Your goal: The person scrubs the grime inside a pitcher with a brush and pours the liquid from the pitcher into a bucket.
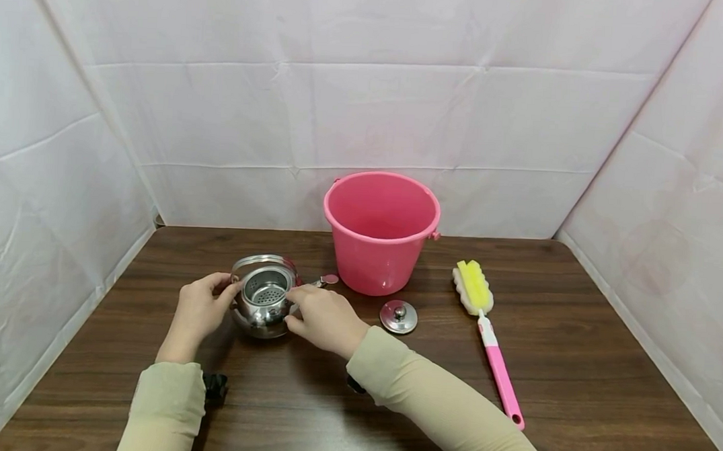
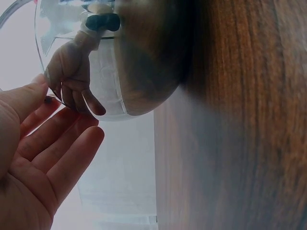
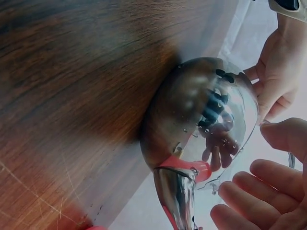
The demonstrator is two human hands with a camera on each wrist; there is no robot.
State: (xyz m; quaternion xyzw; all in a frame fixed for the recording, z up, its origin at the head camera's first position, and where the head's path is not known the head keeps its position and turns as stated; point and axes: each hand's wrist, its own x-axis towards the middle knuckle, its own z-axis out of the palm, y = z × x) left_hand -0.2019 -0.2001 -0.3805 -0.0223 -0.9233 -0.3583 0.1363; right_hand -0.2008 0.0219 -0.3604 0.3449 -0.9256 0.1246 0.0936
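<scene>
A shiny steel teapot (image 1: 263, 321) with a raised hoop handle (image 1: 263, 258) stands upright on the table, its lid off. A perforated strainer (image 1: 267, 294) sits inside its mouth. At its left side my left hand (image 1: 203, 306) pinches around the handle's base with thumb and forefinger, the other fingers spread loosely. Across from it my right hand (image 1: 327, 318) is at the right rim, thumb tip right at the edge, fingers apart and loosely bent. Water drops dot the steel in the right wrist view, where the spout (image 3: 176, 191) points down. The lid (image 1: 398, 316) lies to the right.
Behind the lid stands a pink bucket (image 1: 374, 266). Further right lies a sponge brush (image 1: 484, 325) with a yellow and white head and pink handle. White sheeting (image 1: 372, 118) encloses the dark wooden table (image 1: 575, 329) at the back and sides.
</scene>
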